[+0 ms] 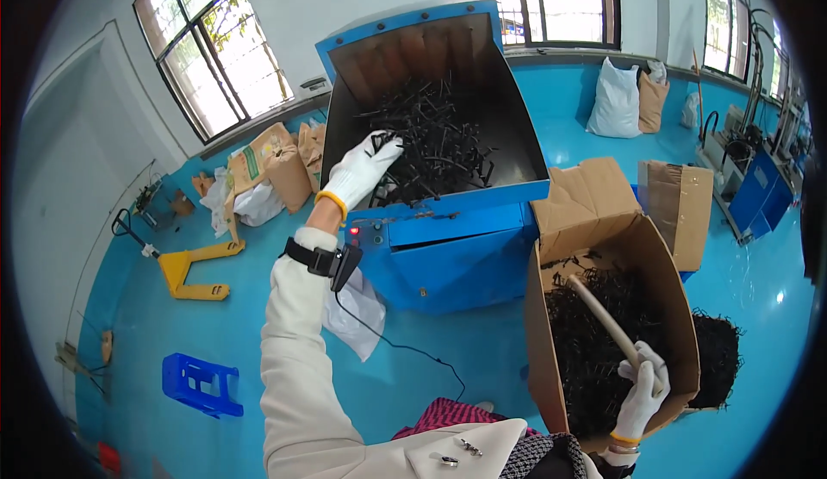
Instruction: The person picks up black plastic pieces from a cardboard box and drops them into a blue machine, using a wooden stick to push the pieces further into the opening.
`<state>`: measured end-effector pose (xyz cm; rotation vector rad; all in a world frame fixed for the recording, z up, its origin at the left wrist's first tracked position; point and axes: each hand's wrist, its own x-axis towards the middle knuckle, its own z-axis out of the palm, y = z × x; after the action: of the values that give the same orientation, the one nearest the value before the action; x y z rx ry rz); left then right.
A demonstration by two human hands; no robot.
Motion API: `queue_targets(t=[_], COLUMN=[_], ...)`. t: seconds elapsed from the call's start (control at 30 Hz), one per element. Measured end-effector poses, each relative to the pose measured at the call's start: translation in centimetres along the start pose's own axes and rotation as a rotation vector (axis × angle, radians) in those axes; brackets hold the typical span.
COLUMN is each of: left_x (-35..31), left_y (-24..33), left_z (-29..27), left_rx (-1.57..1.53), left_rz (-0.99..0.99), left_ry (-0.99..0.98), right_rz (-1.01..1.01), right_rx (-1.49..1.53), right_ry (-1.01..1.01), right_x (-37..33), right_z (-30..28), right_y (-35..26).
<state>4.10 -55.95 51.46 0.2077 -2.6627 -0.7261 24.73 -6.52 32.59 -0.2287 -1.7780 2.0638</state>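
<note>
In a white knitted glove with a yellow cuff, my left hand [366,171] reaches over the front left of the open hopper of a blue machine [457,264]. Its fingers are curled on a few thin black strips at the edge of a tangled heap of black strips [439,139] in the hopper. Similarly gloved, my right hand [642,390] is closed round a pale stick [607,320]. The stick slants over a tall cardboard box [544,350] holding many more black strips [594,376], and its far end lies near them.
Beside the box at right stands another heap of black strips [719,358]. A smaller carton [689,212] is behind it. To the left are a yellow pallet jack [185,276], a blue stool [202,384] and sacks [280,169]. A cable hangs from my left wrist device [332,264].
</note>
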Motion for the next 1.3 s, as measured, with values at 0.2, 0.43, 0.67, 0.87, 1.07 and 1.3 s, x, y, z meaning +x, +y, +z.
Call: queue_targets(t=[0.2, 0.43, 0.67, 0.87, 1.07, 1.3], left_x=[-1.2, -2.6, -2.8, -3.3, -6.5, -10.8], left_y=[0.2, 2.4, 3.9, 2.5, 1.4, 3.5], left_z=[1.1, -1.4, -4.6, -5.6, -5.0, -3.1], left_rx=[-0.279, 0.053, 0.434, 0.012, 0.169, 0.278], left_rz=[-0.152, -0.186, -0.147, -0.230, -0.110, 0.156], left_ry=[-0.081, -0.079, -0.168, -0.357, -0.092, 0.419], right_rz=[-0.261, -0.589, -0.604, -0.407, -0.230, -0.254], right_rx=[0.104, 0.307, 0.391, 0.372, 0.431, 0.614], right_ry=[-0.010, -0.267, -0.396, -0.635, -0.611, -0.562], right_x=[3.1, 5.3, 3.7, 4.3, 6.0, 5.4], right_z=[2.4, 8.2, 12.8, 14.1, 16.1, 12.5], right_y=[-5.4, -9.3, -11.4, -9.7, -7.5, -9.0])
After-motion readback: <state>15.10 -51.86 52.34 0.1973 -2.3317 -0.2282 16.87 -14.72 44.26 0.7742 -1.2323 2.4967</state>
